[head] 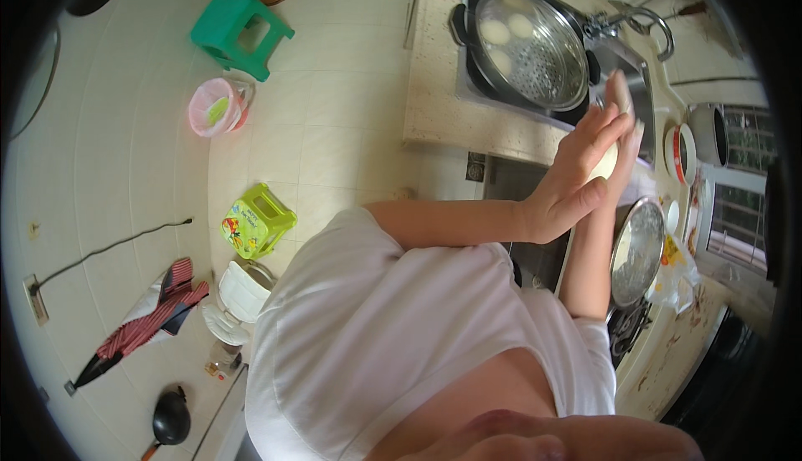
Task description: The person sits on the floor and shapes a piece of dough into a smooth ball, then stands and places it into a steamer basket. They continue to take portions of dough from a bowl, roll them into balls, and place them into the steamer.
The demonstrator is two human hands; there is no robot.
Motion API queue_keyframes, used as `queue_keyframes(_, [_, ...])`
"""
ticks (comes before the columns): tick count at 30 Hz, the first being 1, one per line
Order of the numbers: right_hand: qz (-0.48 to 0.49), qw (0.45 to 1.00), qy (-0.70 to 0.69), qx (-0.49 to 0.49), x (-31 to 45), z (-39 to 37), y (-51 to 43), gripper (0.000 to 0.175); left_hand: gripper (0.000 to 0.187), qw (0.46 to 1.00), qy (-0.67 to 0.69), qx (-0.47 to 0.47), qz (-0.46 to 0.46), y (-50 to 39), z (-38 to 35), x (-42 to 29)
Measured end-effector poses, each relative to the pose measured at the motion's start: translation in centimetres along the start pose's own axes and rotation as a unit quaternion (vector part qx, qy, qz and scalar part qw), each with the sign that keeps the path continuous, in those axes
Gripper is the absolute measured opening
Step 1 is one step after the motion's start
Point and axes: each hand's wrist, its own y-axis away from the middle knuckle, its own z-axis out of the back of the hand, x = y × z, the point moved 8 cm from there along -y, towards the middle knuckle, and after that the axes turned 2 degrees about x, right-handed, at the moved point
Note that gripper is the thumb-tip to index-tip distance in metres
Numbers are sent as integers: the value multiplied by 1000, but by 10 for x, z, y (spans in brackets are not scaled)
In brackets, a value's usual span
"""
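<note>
My left hand (pixel 579 163) lies over a pale dough ball (pixel 604 165), pressing it against my right hand (pixel 628 154), whose palm faces it from the far side. The fingers of both hands are stretched and slightly blurred, and they hide part of the ball. Beyond my fingertips, a steel steamer tray (pixel 542 76) with holes sits in a black-handled pot; several round white dough pieces (pixel 495 32) rest at one side of it. To the right of my right forearm is a metal basin (pixel 655 226) holding pale material that I cannot make out clearly.
A sink faucet (pixel 664 38) curves beyond the steamer. A speckled counter edge (pixel 432 129) runs near my left hand. By the basin lie a plastic bag (pixel 680 279) and a gas burner (pixel 628 329). A green stool (pixel 235 32) and a lime stool (pixel 257 220) stand on the floor.
</note>
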Motion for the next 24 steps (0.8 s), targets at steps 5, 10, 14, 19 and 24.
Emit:
queue_keyframes(5, [165, 970, 159, 78, 48, -69, 48, 73, 72, 997, -21, -63, 30, -19, 49, 18])
queue_keyframes(10, [70, 993, 91, 40, 30, -29, -13, 67, 81, 999, -28, 2, -19, 10, 7, -5])
queue_keyframes(14, [56, 995, 18, 82, 20, -65, 51, 78, 83, 998, -44, -38, -15, -18, 53, 0])
queue_keyframes(19, [180, 959, 215, 47, 61, -62, 7, 74, 82, 999, -11, -30, 29, 7, 25, 18])
queue_keyframes(24, [-32, 995, -71, 57, 9, -56, 29, 64, 69, 994, -95, 11, -50, -7, 38, -12])
